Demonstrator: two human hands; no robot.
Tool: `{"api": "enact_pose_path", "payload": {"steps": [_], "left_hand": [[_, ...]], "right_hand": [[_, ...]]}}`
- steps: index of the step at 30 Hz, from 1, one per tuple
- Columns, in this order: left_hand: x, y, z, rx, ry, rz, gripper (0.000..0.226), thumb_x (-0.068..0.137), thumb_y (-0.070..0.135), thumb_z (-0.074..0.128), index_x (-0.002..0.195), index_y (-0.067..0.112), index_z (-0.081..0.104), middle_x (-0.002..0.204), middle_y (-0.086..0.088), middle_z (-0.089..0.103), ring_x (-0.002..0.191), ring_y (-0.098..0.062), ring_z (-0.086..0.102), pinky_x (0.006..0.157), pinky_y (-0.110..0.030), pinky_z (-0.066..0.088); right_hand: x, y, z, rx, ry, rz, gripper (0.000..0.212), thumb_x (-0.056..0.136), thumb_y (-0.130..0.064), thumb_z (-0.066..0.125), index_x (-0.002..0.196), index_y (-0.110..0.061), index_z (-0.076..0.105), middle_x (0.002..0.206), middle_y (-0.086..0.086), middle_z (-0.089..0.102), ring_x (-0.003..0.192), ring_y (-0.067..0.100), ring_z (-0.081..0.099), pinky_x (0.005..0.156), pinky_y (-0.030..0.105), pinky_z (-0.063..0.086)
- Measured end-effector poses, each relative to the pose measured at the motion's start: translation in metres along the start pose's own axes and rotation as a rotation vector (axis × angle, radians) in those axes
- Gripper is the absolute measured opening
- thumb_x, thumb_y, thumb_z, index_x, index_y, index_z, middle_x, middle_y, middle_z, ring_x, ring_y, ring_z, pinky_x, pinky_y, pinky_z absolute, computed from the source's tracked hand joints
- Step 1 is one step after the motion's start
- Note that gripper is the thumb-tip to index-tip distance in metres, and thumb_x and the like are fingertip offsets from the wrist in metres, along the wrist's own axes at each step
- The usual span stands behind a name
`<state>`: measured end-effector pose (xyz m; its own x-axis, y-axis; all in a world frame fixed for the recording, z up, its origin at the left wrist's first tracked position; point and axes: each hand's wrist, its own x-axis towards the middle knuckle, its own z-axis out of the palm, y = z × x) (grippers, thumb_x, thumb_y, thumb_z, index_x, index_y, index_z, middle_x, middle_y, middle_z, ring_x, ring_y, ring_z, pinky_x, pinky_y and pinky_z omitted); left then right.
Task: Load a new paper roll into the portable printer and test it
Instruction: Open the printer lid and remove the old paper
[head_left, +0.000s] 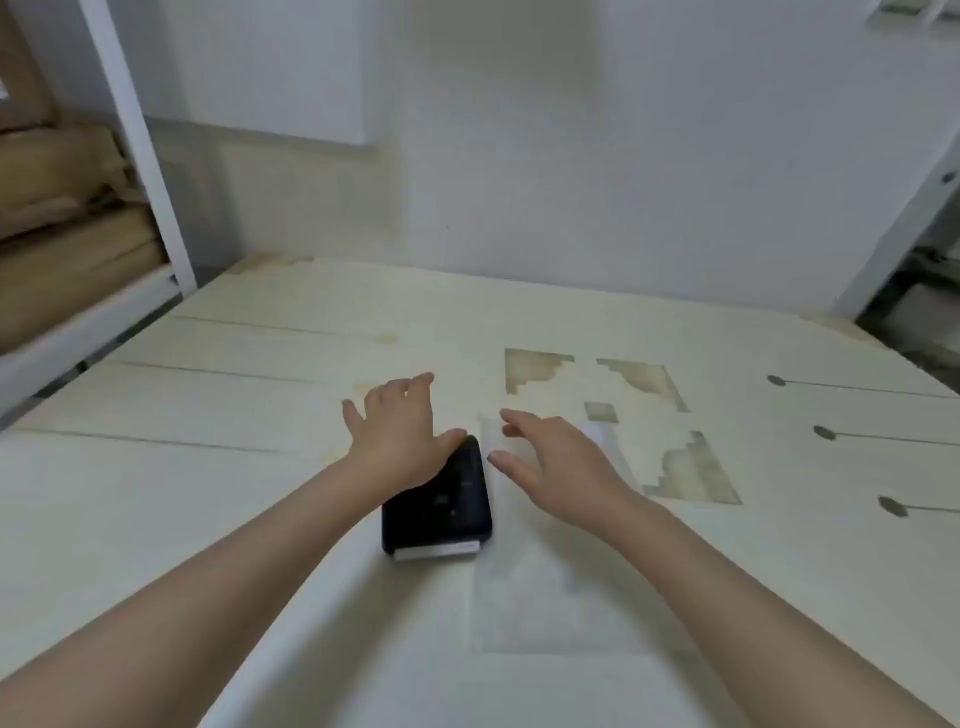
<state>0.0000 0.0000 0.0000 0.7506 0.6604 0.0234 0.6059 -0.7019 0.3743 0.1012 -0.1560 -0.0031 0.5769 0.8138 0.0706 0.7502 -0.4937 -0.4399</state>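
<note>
Two bare hands reaching over one black printer (439, 501) on the pale bench (727, 597), early step, nothing loaded yet
Left hand (397, 436) fingers spread, thumb touching the printer's far corner, not gripping; right hand (558, 460) fingers spread and empty, hovering just beside the printer over a faint clear sheet or bag (540, 587) lying on the bench. Printer lies flat near bench centre, a white strip along its near edge, lid looks shut. Count: one printer, one clear sheet, two hands, no paper roll clearly seen; small white thing by the right hand (595, 432) too blurred to name. Likely step: taking hold of the printer to open it. Next move calls for steadying the body with the left and finding the lid catch
</note>
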Motion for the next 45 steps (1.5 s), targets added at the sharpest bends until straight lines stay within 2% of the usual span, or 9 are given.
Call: {"api": "enact_pose_path", "payload": {"steps": [8, 11, 15, 19, 25, 29, 37, 43, 45], "left_hand": [[-0.05, -0.019, 0.038, -0.398, 0.019, -0.042, 0.091, 0.087, 0.041, 0.068, 0.155, 0.014, 0.014, 0.158, -0.016, 0.019, 0.14, -0.034, 0.034, 0.111, -0.043, 0.037], [-0.063, -0.03, 0.041, -0.545, 0.037, -0.033, 0.072, 0.082, 0.036, 0.072, 0.138, 0.011, 0.035, 0.137, -0.014, 0.049, 0.116, -0.029, 0.056, 0.092, -0.039, 0.051], [-0.08, -0.038, 0.042, -0.68, 0.031, 0.003, 0.05, 0.087, 0.026, 0.07, 0.126, 0.015, 0.04, 0.111, 0.0, 0.063, 0.096, -0.018, 0.062, 0.066, -0.02, 0.045], [-0.077, -0.036, 0.039, -0.688, 0.022, 0.031, 0.054, 0.086, 0.026, 0.071, 0.13, 0.017, 0.04, 0.113, 0.002, 0.064, 0.099, -0.019, 0.063, 0.076, -0.029, 0.05], [-0.06, -0.037, 0.043, -0.79, -0.077, -0.03, 0.049, 0.079, 0.031, 0.076, 0.119, 0.018, 0.05, 0.113, 0.003, 0.067, 0.104, -0.019, 0.065, 0.094, -0.041, 0.052], [-0.051, -0.04, 0.046, -0.866, -0.096, -0.027, 0.043, 0.081, 0.026, 0.073, 0.122, 0.022, 0.059, 0.114, 0.004, 0.071, 0.106, -0.017, 0.067, 0.098, -0.042, 0.052], [-0.048, -0.04, 0.051, -1.119, -0.062, 0.034, 0.037, 0.097, 0.015, 0.058, 0.132, 0.026, 0.056, 0.115, 0.002, 0.071, 0.096, -0.01, 0.069, 0.072, -0.013, 0.053], [-0.048, -0.044, 0.056, -1.229, -0.06, 0.055, 0.038, 0.103, 0.011, 0.047, 0.137, 0.028, 0.05, 0.108, 0.002, 0.071, 0.068, 0.004, 0.067, 0.058, -0.008, 0.048], [-0.049, -0.045, 0.058, -1.228, -0.069, 0.058, 0.039, 0.104, 0.015, 0.046, 0.139, 0.031, 0.05, 0.111, 0.003, 0.074, 0.084, -0.004, 0.07, 0.063, -0.012, 0.048]], "right_hand": [[-0.055, -0.004, 0.043, 0.097, 0.072, -0.037, 0.049, 0.095, -0.035, 0.056, 0.142, -0.024, 0.047, 0.129, -0.008, 0.065, 0.115, 0.011, 0.055, 0.095, 0.026, 0.043], [-0.067, -0.008, 0.048, 0.193, 0.071, 0.033, 0.05, 0.095, -0.034, 0.058, 0.141, -0.021, 0.048, 0.13, -0.006, 0.065, 0.112, 0.011, 0.06, 0.092, 0.022, 0.043], [-0.072, -0.014, 0.057, 0.215, 0.01, 0.09, 0.054, 0.095, -0.041, 0.055, 0.144, -0.022, 0.043, 0.134, -0.001, 0.062, 0.124, 0.017, 0.056, 0.099, 0.028, 0.043], [-0.061, -0.02, 0.06, 0.229, 0.015, 0.144, 0.065, 0.094, -0.045, 0.053, 0.15, -0.019, 0.029, 0.142, -0.003, 0.055, 0.13, 0.022, 0.05, 0.1, 0.033, 0.042], [-0.04, -0.009, 0.064, 0.359, 0.015, 0.145, 0.037, 0.092, -0.036, 0.052, 0.128, -0.033, 0.055, 0.118, 0.0, 0.066, 0.113, 0.019, 0.057, 0.079, 0.026, 0.047], [-0.035, -0.006, 0.066, 0.467, 0.047, 0.108, 0.034, 0.088, -0.038, 0.049, 0.12, -0.039, 0.06, 0.107, -0.004, 0.068, 0.121, 0.025, 0.051, 0.091, 0.037, 0.049], [-0.026, -0.009, 0.056, 0.752, 0.141, -0.001, 0.032, 0.099, -0.019, 0.046, 0.123, -0.037, 0.058, 0.117, -0.008, 0.069, 0.112, 0.011, 0.064, 0.103, 0.041, 0.049], [-0.031, 0.003, 0.069, 0.897, 0.115, 0.008, 0.041, 0.101, -0.012, 0.045, 0.14, -0.024, 0.051, 0.129, -0.004, 0.067, 0.122, 0.012, 0.061, 0.11, 0.042, 0.043], [-0.031, 0.006, 0.076, 0.912, 0.102, 0.01, 0.042, 0.101, -0.013, 0.044, 0.14, -0.025, 0.051, 0.13, -0.003, 0.066, 0.124, 0.014, 0.06, 0.11, 0.045, 0.043]]}}
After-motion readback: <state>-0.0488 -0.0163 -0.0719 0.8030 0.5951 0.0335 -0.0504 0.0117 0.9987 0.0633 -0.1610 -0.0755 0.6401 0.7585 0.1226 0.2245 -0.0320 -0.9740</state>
